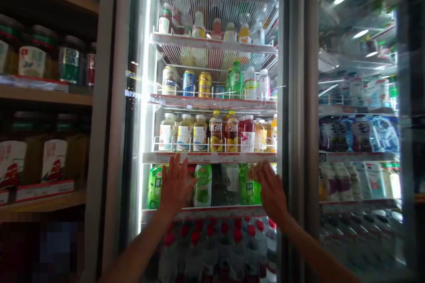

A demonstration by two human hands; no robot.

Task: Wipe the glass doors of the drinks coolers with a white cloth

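Note:
My left hand (pixel 175 183) is raised before the lower shelf of a lit drinks fridge, fingers spread and nothing in them. Behind it stands a large green drink bottle (pixel 155 188), and just right of it is a white-and-green bottle (pixel 202 188). My right hand (pixel 269 185), somewhat blurred, reaches up at the right with its fingers stretched out. Its fingertips overlap another green bottle (pixel 247 188); whether they touch it I cannot tell. No held object shows in either hand.
Tea and juice bottles (pixel 200 135) line the shelf above, with cans (pixel 205 84) higher up. Red-capped bottles (pixel 210 247) fill the bottom. A metal door frame (pixel 297 119) borders the right, beside another glass-fronted cooler. Wooden shelves (pixel 43 93) with jars stand left.

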